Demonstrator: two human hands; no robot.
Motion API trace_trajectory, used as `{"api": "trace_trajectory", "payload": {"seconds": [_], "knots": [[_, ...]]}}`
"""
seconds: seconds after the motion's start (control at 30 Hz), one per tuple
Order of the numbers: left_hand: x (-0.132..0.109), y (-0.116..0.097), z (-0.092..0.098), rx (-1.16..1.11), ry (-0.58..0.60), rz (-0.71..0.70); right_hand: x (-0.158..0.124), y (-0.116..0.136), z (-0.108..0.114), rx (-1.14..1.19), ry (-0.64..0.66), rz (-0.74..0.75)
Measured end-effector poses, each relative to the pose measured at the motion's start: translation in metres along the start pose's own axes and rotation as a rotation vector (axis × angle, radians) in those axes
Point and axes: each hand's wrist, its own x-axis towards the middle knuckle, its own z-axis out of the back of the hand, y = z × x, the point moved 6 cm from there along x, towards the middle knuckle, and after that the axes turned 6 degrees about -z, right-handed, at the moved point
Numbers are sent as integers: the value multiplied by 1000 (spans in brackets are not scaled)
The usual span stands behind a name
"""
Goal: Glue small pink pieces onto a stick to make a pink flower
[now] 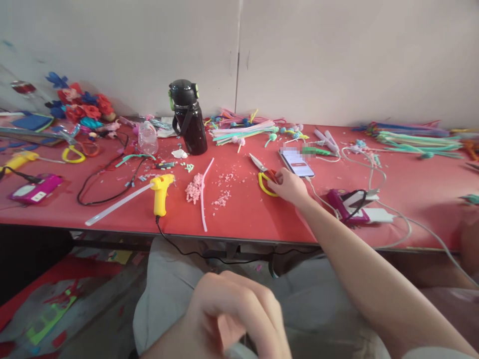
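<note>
My right hand (290, 186) reaches out over the red table (243, 224) and closes its fingers on the yellow handles of a pair of scissors (264, 175) lying flat, blades pointing away to the left. My left hand (232, 314) is low over my lap, below the table edge, fingers curled in; what it holds, if anything, I cannot make out. A phone (297, 162) with a lit screen lies just beyond the scissors. A yellow glue gun (160, 192) stands left of centre with a clear glue stick poking out. A pile of pink cut bits (194, 189) and a pink pipe cleaner (204, 192) lie between them.
A black water bottle (188, 117) stands at the back centre. Bundles of coloured pipe cleaners (243, 128) lie along the wall, more of them at the far right (415, 137). Paper flowers (82, 104) sit back left. A pink device (35, 188), cables and a charger (359, 204) clutter both sides.
</note>
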Motion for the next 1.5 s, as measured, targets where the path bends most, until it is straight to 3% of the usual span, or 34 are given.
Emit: {"api": "trace_trajectory", "payload": {"seconds": [0.07, 0.2, 0.33, 0.47, 0.6, 0.7, 0.8, 1.0, 1.5], "knots": [[-5, 25, 26, -9, -5, 9, 0, 0, 0, -2, 4, -1], [-25, 65, 85, 95, -273, 124, 1, -1, 1, 7, 0, -14], [-38, 79, 105, 133, -375, 188, 1, -4, 1, 12, 0, -19], [-37, 107, 120, 317, -269, 314, 1, -3, 1, 9, -9, 0], [-36, 169, 157, 852, -48, 607, 1, -2, 3, 8, -16, -11], [-33, 209, 183, 1035, 14, 711, 0, -1, 5, 2, -4, -16], [-27, 233, 196, 1154, 98, 778, 0, 0, 6, -7, 5, -11], [-25, 254, 212, 1326, 231, 932, 2, -3, 3, -5, -13, 5], [-32, 264, 218, 1442, 322, 990, 2, -3, 0, 2, 20, -4]]}}
